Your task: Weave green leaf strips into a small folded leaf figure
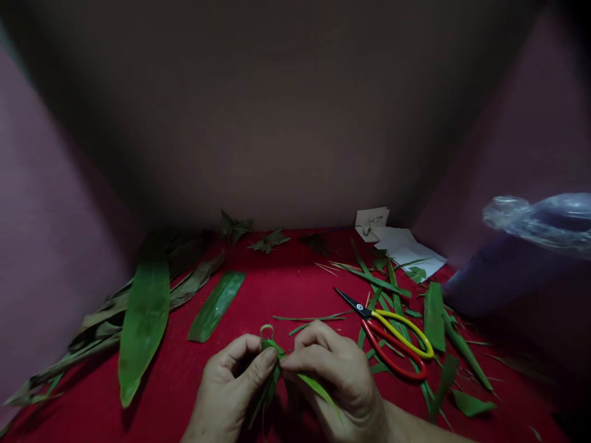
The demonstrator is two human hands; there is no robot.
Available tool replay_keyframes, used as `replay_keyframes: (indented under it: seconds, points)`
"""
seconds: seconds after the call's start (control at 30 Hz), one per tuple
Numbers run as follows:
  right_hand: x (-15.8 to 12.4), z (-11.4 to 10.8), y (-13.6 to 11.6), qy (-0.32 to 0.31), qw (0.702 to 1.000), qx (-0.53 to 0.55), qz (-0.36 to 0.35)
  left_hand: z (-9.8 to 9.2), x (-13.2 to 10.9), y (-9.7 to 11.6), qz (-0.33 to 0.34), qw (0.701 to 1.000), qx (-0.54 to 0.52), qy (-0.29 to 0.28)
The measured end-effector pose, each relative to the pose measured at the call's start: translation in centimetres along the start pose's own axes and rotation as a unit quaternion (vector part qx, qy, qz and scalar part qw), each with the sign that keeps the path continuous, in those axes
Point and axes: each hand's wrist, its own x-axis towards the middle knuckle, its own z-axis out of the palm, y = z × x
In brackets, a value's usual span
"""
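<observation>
My left hand [235,381] pinches a small woven piece of green leaf [271,348] between thumb and index finger. A thin loop curls up from its top, and loose leaf ends hang below the fingers. Close against it on the right, my right hand [335,372] has its fingertips pinched together at the edge of the piece. From under those fingers a light green leaf strip [321,391] trails down to the right. Scissors [392,335] with one yellow and one red handle lie beside my right hand, blades pointing up and left.
Leaf scraps [434,317] and thin strips litter the red cloth [277,292] on the right. A long broad leaf [145,320], dried leaves [104,317] and a cut leaf piece [217,307] lie left. White papers [410,249] and star-shaped leaf pieces [269,240] rest near the back wall.
</observation>
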Motion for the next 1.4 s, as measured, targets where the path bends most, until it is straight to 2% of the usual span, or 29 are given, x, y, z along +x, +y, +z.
replay_keyframes:
  seconds: [0.1, 0.2, 0.37, 0.53, 0.77, 0.9, 1.07, 1.13, 1.2, 1.3, 1.4]
  points:
    - [0.1, -0.1, -0.1, 0.018, 1.0, -0.007, -0.005, 0.0, -0.2, 0.1, 0.01, 1.0, -0.004, 0.001]
    - [0.3, -0.2, -0.2, 0.029, 0.999, -0.011, 0.021, -0.1, -0.1, -0.1, 0.012, 1.0, -0.009, -0.001]
    - [0.1, -0.1, 0.3, 0.02, 0.999, -0.028, 0.043, -0.5, 0.3, -0.4, 0.016, 1.0, 0.003, -0.014]
    - [0.0, -0.2, 0.2, -0.005, 0.999, -0.034, -0.023, -0.5, 0.3, -0.3, 0.016, 1.0, 0.012, -0.024]
    - [0.3, 0.0, -0.2, 0.01, 0.992, -0.077, -0.097, -0.5, 0.3, -0.7, 0.027, 0.999, 0.017, -0.024]
    - [0.1, 0.3, 0.2, 0.029, 0.986, -0.117, -0.112, -0.5, 0.4, -0.7, 0.015, 0.999, 0.028, -0.041]
    - [-0.1, 0.3, 0.3, 0.025, 0.956, -0.233, -0.173, -0.5, 0.5, -0.8, 0.008, 0.998, -0.017, -0.052]
    - [-0.1, 0.3, 0.3, 0.011, 0.952, -0.236, -0.196, -0.6, 0.6, -0.9, -0.005, 0.997, -0.054, -0.056]
    - [-0.1, 0.4, 0.4, 0.012, 0.96, -0.212, -0.181, -0.6, 0.7, -1.0, -0.023, 0.994, -0.097, -0.055]
    - [0.0, 0.5, 0.6, 0.03, 0.975, -0.199, -0.089, -0.4, 0.8, -1.0, -0.027, 0.988, -0.142, -0.053]
    - [-0.1, 0.6, 0.7, 0.005, 0.975, -0.219, -0.041, -0.1, 0.8, -0.8, -0.013, 0.989, -0.14, -0.044]
